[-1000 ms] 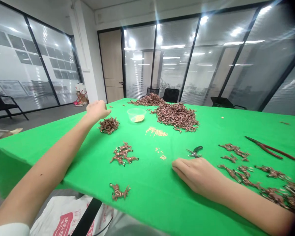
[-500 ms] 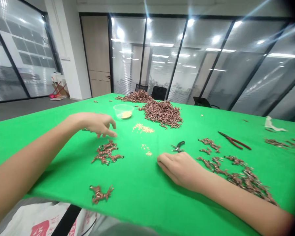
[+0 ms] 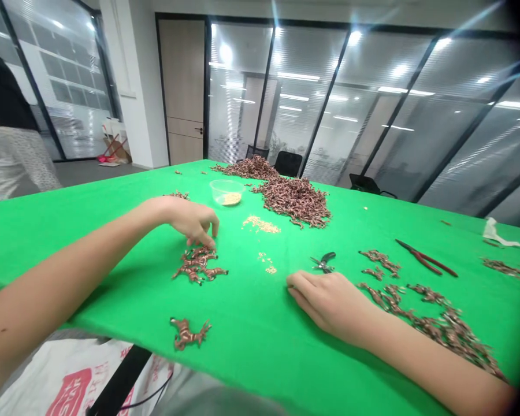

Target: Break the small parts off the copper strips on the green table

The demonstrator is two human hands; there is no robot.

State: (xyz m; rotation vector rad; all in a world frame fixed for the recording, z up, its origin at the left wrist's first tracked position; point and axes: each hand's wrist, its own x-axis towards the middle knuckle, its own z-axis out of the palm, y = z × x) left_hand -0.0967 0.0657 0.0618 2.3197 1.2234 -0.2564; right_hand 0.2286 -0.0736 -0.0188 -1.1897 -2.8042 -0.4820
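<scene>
- A small heap of reddish-brown, glossy, animal-shaped figures (image 3: 199, 264), horse-like with thin legs, lies on the green surface (image 3: 251, 346), left of the middle. The pieces lie on their sides, tangled and touching one another, and are spread low rather than piled high.
- The far edge of the heap sits under the fingers (image 3: 205, 238) of the left hand (image 3: 193, 218). They point down and touch the topmost pieces; whether one piece is pinched between them cannot be told.
</scene>
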